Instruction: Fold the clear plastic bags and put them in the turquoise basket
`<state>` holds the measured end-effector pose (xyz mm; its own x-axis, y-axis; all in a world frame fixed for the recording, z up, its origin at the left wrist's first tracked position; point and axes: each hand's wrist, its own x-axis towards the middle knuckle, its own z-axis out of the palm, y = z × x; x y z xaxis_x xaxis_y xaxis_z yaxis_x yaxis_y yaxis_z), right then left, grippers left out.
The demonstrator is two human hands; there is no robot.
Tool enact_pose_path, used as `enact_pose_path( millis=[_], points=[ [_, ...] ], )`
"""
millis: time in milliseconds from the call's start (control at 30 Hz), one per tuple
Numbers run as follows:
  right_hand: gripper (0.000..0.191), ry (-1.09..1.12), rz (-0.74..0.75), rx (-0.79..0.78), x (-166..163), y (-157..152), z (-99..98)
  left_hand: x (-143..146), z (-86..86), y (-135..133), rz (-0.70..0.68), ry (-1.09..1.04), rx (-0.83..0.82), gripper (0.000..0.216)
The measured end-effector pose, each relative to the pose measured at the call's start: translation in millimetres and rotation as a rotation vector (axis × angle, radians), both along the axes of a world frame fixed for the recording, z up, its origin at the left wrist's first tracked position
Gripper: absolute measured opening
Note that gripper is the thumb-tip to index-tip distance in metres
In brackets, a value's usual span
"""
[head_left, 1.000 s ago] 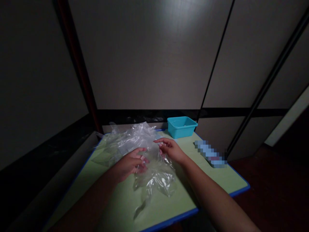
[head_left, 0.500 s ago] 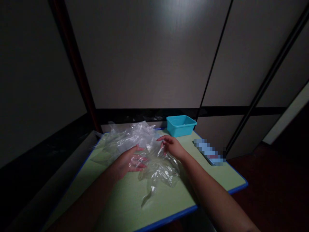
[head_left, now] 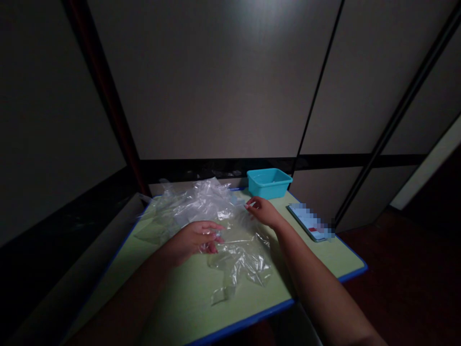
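A crumpled clear plastic bag (head_left: 241, 257) lies spread on the table between my two hands. My right hand (head_left: 262, 210) is at its far right edge, with thumb and fingers pinched together on the thin film. On the left side of the bag, my left hand (head_left: 198, 238) hovers with its fingers apart and slightly curled, palm turned inward; its fingertips are against or just over the plastic. A heap of more clear plastic bags (head_left: 207, 199) sits behind my left hand, reaching to the table's back edge.
The pale green table (head_left: 173, 298) has a blue rim. At its back stands a turquoise plastic basket (head_left: 269, 190). A phone (head_left: 309, 223) with a blurred screen lies near the right edge. Cabinet panels (head_left: 223, 96) rise directly behind the table.
My right hand has moved slightly right and its fingers have closed. My left hand has turned, its fingers drawing nearer together. The bag between them looks flatter and more spread.
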<state>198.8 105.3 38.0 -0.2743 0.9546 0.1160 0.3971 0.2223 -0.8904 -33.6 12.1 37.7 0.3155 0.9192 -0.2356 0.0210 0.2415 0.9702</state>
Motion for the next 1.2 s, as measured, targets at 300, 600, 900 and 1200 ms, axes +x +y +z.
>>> enact_pose_path(
  millis=[300,600,900,1200],
  points=[
    [0.035,-0.198,0.415,-0.087,-7.9,-20.2,3.2,6.5,6.9,-6.3,0.009,-0.18,0.084,0.031],
    [0.073,0.239,0.624,-0.19,-9.8,-25.6,8.9,7.0,6.0,-7.0,0.099,-0.247,0.046,0.032],
    [0.011,-0.413,0.302,-0.054,-8.5,-19.7,8.9,12.2,12.4,-10.0,0.142,-0.149,-0.104,0.037],
    [0.016,-0.382,0.323,-0.081,-7.3,-24.5,12.0,-7.5,10.4,-5.9,-0.154,0.153,-0.04,0.077]
  ],
)
